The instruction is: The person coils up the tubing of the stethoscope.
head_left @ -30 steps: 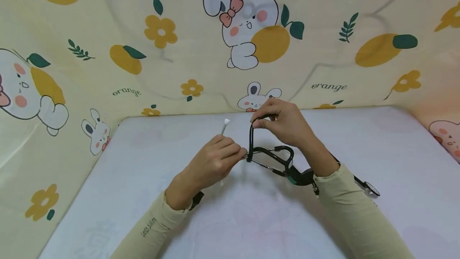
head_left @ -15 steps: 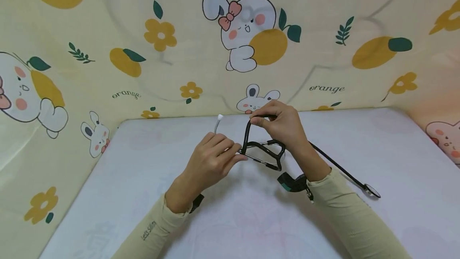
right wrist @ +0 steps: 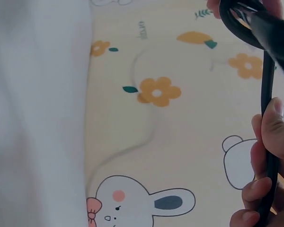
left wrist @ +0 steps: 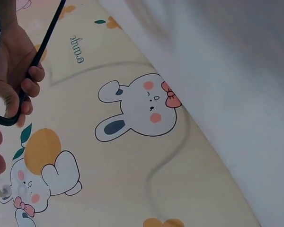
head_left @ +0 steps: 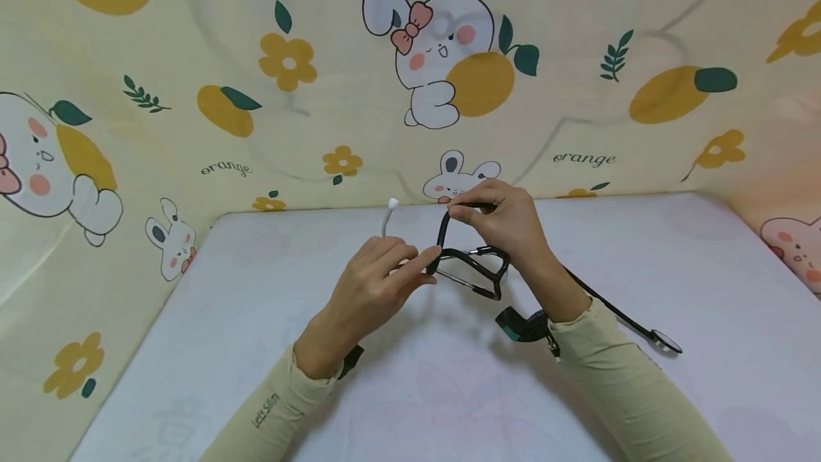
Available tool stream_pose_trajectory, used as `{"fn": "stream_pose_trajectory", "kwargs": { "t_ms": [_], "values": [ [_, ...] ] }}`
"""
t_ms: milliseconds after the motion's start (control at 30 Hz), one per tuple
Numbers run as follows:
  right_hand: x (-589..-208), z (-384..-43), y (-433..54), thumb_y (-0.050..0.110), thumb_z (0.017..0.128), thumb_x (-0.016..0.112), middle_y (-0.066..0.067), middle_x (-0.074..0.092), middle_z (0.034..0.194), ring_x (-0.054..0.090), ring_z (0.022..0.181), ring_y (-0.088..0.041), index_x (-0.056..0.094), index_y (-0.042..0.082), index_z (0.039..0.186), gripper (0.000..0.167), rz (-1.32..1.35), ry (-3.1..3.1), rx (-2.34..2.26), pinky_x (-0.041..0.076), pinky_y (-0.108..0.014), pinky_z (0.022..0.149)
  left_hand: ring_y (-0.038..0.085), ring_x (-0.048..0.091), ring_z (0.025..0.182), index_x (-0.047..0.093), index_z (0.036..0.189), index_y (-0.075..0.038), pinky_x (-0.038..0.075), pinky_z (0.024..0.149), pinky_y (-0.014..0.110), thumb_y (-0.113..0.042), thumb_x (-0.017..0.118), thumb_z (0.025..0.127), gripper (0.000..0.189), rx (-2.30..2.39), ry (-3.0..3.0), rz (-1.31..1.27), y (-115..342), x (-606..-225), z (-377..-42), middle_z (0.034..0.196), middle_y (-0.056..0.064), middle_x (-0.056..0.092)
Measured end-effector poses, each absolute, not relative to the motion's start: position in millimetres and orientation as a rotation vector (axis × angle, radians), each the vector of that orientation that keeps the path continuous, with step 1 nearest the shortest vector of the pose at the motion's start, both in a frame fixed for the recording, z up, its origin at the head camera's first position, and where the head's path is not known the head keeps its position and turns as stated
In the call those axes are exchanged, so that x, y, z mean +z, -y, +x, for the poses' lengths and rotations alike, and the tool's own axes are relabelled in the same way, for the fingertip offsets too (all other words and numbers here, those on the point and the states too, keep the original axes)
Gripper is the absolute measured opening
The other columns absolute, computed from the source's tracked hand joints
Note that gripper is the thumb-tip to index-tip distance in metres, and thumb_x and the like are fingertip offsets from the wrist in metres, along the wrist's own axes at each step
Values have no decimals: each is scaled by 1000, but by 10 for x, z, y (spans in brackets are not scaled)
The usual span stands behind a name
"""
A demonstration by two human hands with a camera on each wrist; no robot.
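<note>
A black stethoscope (head_left: 476,269) is held above the white surface, its looped tubing and metal ear tubes lying between the two hands. My left hand (head_left: 368,291) grips the ear tubes. Its index finger reaches along to the bend of the black tubing, and a white ear tip (head_left: 393,203) sticks up behind the knuckles. My right hand (head_left: 507,223) pinches the tubing higher up. In the right wrist view its fingers wrap the black tube (right wrist: 268,90). The round chest piece (head_left: 665,341) rests on the surface to the right, past the right forearm.
The white-covered table (head_left: 436,391) extends under both arms. Behind it rises a yellow curtain (head_left: 359,91) printed with rabbits and oranges. A black wrist strap with a dangling metal end (head_left: 522,325) hangs at the right cuff.
The stethoscope headset has shifted slightly left and turned. My left index finger has straightened onto the tubing bend. More of the tube toward the chest piece shows right of my right wrist.
</note>
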State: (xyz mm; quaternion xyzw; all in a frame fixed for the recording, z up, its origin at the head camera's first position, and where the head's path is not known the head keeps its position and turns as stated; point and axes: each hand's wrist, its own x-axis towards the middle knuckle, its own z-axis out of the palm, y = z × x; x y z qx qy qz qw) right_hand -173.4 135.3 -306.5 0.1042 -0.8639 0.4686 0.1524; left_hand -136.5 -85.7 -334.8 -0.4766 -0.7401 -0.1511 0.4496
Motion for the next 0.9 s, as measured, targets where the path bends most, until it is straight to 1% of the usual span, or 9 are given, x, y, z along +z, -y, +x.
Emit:
{"fn": "stream_pose_trajectory", "kwargs": {
  "t_ms": [133, 367, 500, 533, 600, 700, 767, 833, 900],
  "values": [
    [-3080, -1739, -1354, 22, 81, 82, -3, 72, 93, 53, 79, -14, 82, 14, 97, 18, 339, 2488, 1370, 41, -21, 67, 16, 60, 79, 74, 117, -12, 48, 70, 28, -28, 64, 95, 29, -356, 1843, -1185, 872, -3352, -1365, 81, 0, 61],
    [-3115, -1732, -1387, 24, 82, 81, -3, 73, 97, 54, 78, -14, 81, 15, 101, 21, 366, 2532, 1421, 43, -21, 65, 16, 58, 79, 73, 120, -14, 45, 69, 27, -22, 63, 96, 28, -286, 1841, -1175, 877, -3351, -1363, 81, 0, 60],
    [-3139, -1762, -1424, 27, 83, 80, -3, 73, 102, 59, 85, -14, 80, 14, 100, 21, 383, 2577, 1460, 47, -20, 67, 16, 57, 78, 74, 118, -14, 44, 69, 26, -15, 65, 96, 25, -279, 1826, -1159, 858, -3352, -1370, 80, 0, 59],
    [-3148, -1773, -1433, 28, 83, 80, -3, 74, 105, 61, 90, -14, 80, 14, 100, 21, 396, 2584, 1482, 49, -20, 69, 16, 57, 78, 74, 118, -13, 44, 69, 26, -14, 65, 95, 24, -284, 1827, -1152, 856, -3353, -1371, 80, 0, 59],
    [-3155, -1787, -1444, 29, 84, 79, -2, 74, 110, 63, 95, -14, 80, 14, 100, 22, 425, 2594, 1519, 50, -20, 72, 16, 57, 77, 75, 116, -12, 44, 69, 27, -13, 67, 94, 24, -294, 1829, -1132, 858, -3358, -1376, 79, 1, 59],
    [-3166, -1805, -1450, 32, 85, 78, -3, 74, 115, 64, 101, -13, 79, 14, 102, 24, 467, 2602, 1547, 51, -20, 74, 17, 57, 75, 75, 115, -11, 42, 67, 27, -18, 72, 90, 27, -317, 1834, -1093, 873, -3364, -1385, 78, 1, 59],
    [-3161, -1809, -1448, 34, 87, 77, -3, 74, 116, 64, 100, -14, 78, 14, 102, 25, 485, 2617, 1530, 51, -21, 73, 18, 57, 74, 75, 115, -11, 41, 65, 28, -20, 76, 86, 31, -333, 1834, -1073, 883, -3369, -1392, 77, 2, 59],
    [-3159, -1815, -1445, 34, 88, 75, -3, 73, 118, 66, 104, -15, 77, 15, 103, 25, 506, 2639, 1516, 52, -23, 76, 18, 56, 73, 75, 115, -11, 40, 64, 28, -20, 78, 82, 35, -346, 1836, -1063, 888, -3370, -1394, 77, 2, 59],
    [-3161, -1821, -1449, 33, 91, 72, -2, 72, 120, 66, 103, -18, 74, 16, 109, 26, 522, 2666, 1504, 53, -25, 78, 18, 55, 72, 76, 114, -11, 39, 63, 28, -20, 80, 79, 37, -361, 1841, -1062, 887, -3373, -1392, 76, 2, 59]
  ]
}}
